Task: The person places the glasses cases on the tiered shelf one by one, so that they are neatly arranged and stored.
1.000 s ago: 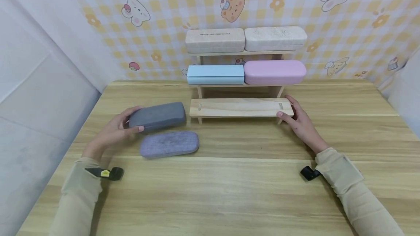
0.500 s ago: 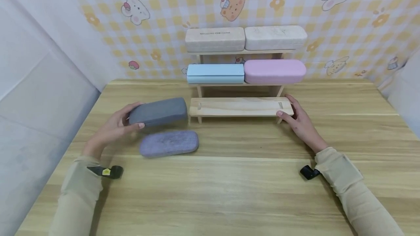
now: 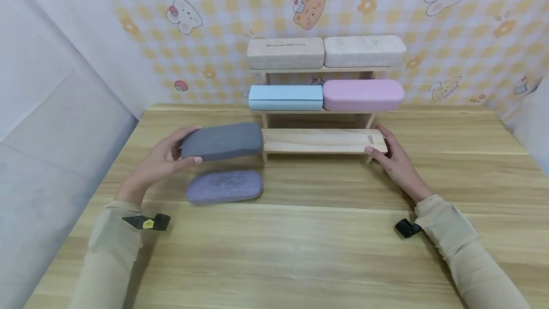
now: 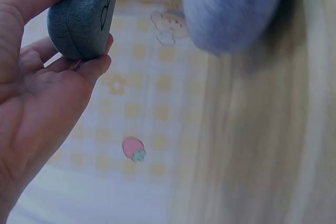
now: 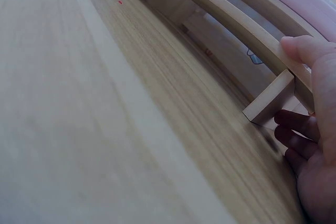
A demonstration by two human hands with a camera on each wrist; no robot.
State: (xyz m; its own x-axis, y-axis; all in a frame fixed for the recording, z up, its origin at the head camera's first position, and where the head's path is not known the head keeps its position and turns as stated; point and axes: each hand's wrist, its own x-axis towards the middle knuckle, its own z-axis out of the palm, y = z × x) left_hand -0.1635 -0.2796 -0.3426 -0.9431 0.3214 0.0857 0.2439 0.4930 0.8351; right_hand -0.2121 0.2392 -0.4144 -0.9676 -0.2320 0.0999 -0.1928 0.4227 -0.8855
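Note:
My left hand [image 3: 165, 159] grips the left end of a dark grey glasses case [image 3: 223, 141], thumb on the near side and fingers on the far side. The case is raised, and its right end overlaps the left end of the wooden rack's lowest shelf [image 3: 317, 140]. In the left wrist view a small glasses outline marks the end of the grey case [image 4: 86, 17]. My right hand [image 3: 394, 163] holds the right end of that shelf, thumb on its top front edge. In the right wrist view the fingers curl below the board by the rack's leg [image 5: 270, 98].
A purple-grey glasses case [image 3: 225, 187] lies on the table [image 3: 300, 252] just in front of the grey one. On the middle shelf stand a light blue case [image 3: 285, 97] and a pink case [image 3: 363, 95]. A beige case [image 3: 286, 53] and a whitish case [image 3: 364, 51] fill the top shelf.
My left hand has lifted the grey case off the table and carried it right, over the lowest shelf's left end. My right hand has kept its hold on the shelf.

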